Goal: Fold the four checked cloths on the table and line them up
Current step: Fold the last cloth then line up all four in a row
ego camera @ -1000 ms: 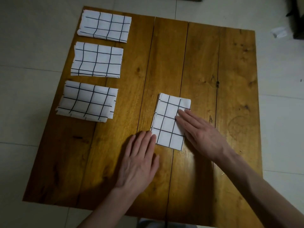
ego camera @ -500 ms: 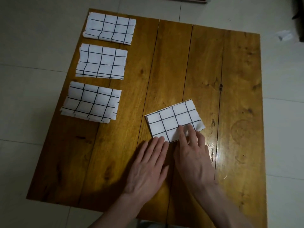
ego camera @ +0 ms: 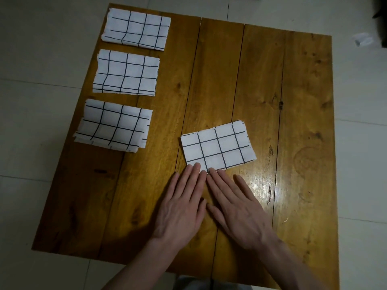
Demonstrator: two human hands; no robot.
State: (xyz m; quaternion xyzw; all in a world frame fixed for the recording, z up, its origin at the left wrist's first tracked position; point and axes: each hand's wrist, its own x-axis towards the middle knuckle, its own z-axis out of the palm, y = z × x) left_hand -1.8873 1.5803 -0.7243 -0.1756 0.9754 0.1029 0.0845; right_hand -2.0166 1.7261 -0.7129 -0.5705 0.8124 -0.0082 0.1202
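Three folded white cloths with black checks lie in a column along the table's left side: the far cloth (ego camera: 137, 29), the middle cloth (ego camera: 126, 73) and the near cloth (ego camera: 114, 126). A fourth folded checked cloth (ego camera: 218, 146) lies near the table's centre, slightly rotated. My left hand (ego camera: 184, 203) and my right hand (ego camera: 236, 206) rest flat side by side on the wood just below it. Their fingertips touch the fourth cloth's near edge. Neither hand grips anything.
The wooden plank table (ego camera: 293, 101) stands on a pale tiled floor (ego camera: 41, 59). A small white scrap (ego camera: 363, 39) lies on the floor beyond the table's far right corner, next to a dark object (ego camera: 382, 19) at the frame's edge.
The fourth cloth has been turned from upright to nearly sideways. My right hand has slid off its top to its near edge, and my left hand has moved up beside it.
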